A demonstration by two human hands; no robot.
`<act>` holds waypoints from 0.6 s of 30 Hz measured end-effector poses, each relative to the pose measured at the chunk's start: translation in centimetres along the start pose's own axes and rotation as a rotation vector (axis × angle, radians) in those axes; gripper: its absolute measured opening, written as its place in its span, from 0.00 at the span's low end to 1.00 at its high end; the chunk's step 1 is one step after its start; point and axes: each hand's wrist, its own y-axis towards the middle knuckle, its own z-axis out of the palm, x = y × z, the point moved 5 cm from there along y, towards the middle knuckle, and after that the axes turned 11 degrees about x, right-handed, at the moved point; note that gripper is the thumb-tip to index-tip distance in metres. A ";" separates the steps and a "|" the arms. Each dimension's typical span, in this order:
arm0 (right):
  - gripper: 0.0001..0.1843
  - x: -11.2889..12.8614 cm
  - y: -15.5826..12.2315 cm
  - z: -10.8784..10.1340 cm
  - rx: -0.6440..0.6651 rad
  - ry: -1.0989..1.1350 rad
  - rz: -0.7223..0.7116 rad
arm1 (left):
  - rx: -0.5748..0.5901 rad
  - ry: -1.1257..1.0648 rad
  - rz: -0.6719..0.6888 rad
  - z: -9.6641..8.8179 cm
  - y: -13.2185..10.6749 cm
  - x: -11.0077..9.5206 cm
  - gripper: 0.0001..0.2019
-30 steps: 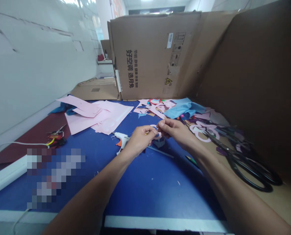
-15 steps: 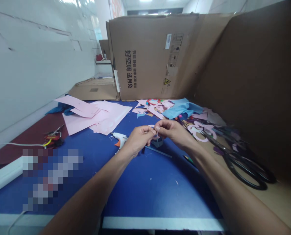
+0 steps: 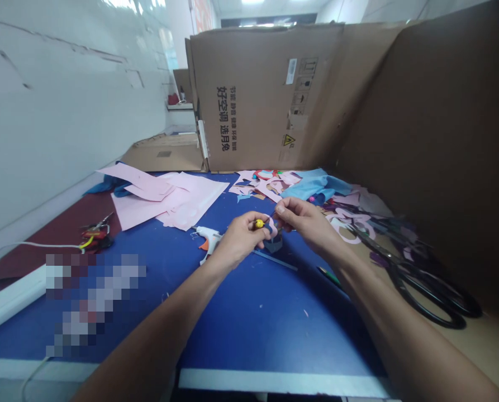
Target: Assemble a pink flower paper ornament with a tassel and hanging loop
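Head view: left hand [image 3: 240,239] pinched on a yellow bead [image 3: 258,224], right hand [image 3: 307,223] pinched on a pink paper cutout [image 3: 272,228] touching it, above the blue tabletop [image 3: 253,318], just right of the glue gun [image 3: 207,237]. Best pressed squarely, fingertips close to the join, wrists steady.

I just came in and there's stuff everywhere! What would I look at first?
In the middle, over the blue table, the left hand pinches a yellow bead and the right hand pinches a pink paper shape beside it. Big black scissors lie at the right, pink paper sheets lie at the far left, and a tall cardboard box stands behind.
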 end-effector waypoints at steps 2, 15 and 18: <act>0.30 -0.1 0.0 -0.2 -0.015 -0.007 0.004 | 0.011 -0.013 0.004 0.1 0.0 0.1 0.17; 0.29 0.4 -0.2 -0.1 -0.024 -0.021 -0.011 | 0.094 -0.029 -0.003 0.6 0.0 0.0 0.17; 0.29 0.7 -0.3 0.1 -0.005 -0.030 -0.019 | 0.117 -0.070 0.008 0.8 0.1 0.2 0.13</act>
